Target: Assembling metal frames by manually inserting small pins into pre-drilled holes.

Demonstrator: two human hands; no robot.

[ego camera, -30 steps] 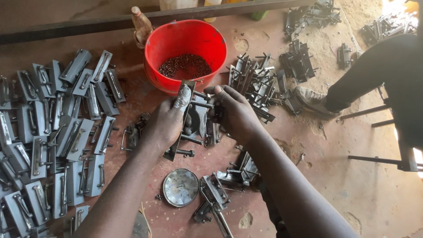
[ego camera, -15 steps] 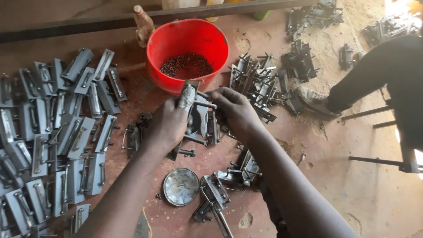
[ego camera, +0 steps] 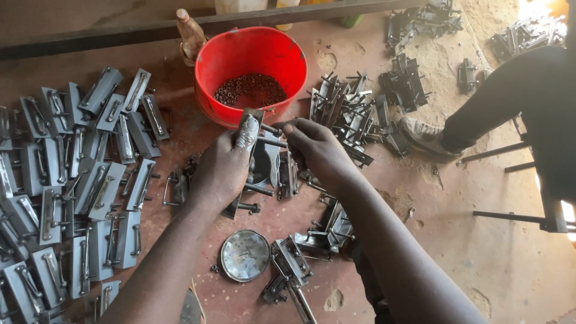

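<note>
Head view shows the left hand [ego camera: 219, 171] closed around a grey metal latch [ego camera: 248, 129], held upright just in front of the red bowl [ego camera: 207, 60]. The right hand [ego camera: 318, 150] pinches the latch's bolt [ego camera: 271, 142] at its side. The bowl holds small dark nuts [ego camera: 251, 90] and stands on the reddish floor [ego camera: 456, 240], among rows of finished latches [ego camera: 90, 192] to the left and a loose heap [ego camera: 348, 111] to the right. Judging from the grip, the bolt could slip from the fingertips and vanish among the loose parts below, and the sharp sheet edges could nick a finger if the latch twists.
</note>
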